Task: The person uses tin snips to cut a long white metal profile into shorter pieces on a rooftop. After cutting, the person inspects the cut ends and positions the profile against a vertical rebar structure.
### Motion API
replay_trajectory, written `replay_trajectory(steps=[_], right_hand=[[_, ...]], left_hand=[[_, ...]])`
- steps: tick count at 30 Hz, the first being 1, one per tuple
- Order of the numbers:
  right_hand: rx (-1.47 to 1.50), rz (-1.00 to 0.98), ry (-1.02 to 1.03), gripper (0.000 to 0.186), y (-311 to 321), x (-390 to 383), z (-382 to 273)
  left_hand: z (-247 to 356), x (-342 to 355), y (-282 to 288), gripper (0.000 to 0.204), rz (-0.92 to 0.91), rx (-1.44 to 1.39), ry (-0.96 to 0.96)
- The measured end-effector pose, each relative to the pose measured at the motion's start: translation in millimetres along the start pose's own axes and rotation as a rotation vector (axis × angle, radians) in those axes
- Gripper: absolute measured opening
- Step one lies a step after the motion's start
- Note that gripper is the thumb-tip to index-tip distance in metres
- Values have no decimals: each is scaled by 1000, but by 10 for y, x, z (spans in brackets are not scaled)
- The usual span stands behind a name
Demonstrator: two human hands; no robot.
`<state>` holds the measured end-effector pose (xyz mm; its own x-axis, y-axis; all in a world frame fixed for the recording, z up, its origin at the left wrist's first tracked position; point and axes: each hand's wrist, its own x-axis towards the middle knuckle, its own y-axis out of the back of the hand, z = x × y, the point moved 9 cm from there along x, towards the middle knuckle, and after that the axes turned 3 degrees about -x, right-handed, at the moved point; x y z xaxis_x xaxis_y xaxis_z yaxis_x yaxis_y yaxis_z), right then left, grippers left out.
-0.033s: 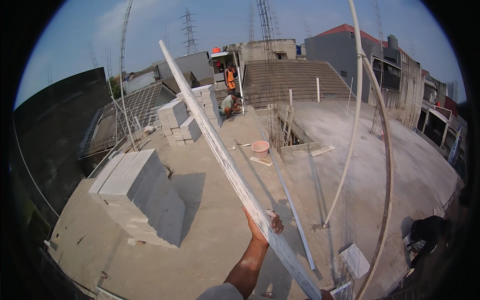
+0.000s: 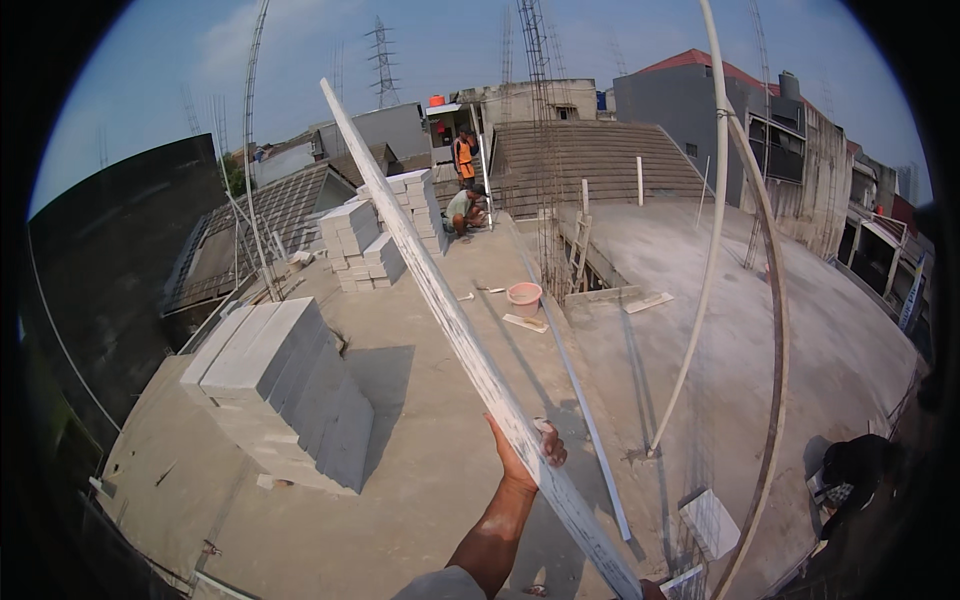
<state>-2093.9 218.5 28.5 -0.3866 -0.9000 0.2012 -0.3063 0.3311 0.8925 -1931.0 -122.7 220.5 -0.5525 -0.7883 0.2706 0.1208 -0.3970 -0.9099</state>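
A long straight white bar [image 2: 450, 302], streaked with grey, slants across the middle from the upper left down to the bottom edge. My left hand [image 2: 522, 452] is closed around its lower part, palm up, with the thumb on the left side and the fingers curling over on the right. At the bar's lower end, a small part of my right hand [image 2: 652, 591] shows against it at the picture's bottom edge; most of that hand is out of sight. The bar's upper end stands free in the air.
Pale block stacks [image 2: 285, 390] stand left and farther back. A pink bucket [image 2: 524, 297] sits beside a floor opening. A bent pole [image 2: 770, 330] and rebar columns [image 2: 548, 220] rise nearby. Two people [image 2: 463, 205] are at the back; another person [image 2: 855, 475] bends at the right.
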Motion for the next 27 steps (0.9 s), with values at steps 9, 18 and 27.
replay_trajectory(steps=[9,18,27], right_hand=[[294,-707,-219,91,301,683,-227],[836,-1015,-126,59,93,1381,-1067],[391,-1052,144,100,437,1137,-936]], left_hand=[[520,105,41,98,456,550,-231],[81,-299,436,63,472,527,-240],[564,-133,1023,39,627,608,-341]])
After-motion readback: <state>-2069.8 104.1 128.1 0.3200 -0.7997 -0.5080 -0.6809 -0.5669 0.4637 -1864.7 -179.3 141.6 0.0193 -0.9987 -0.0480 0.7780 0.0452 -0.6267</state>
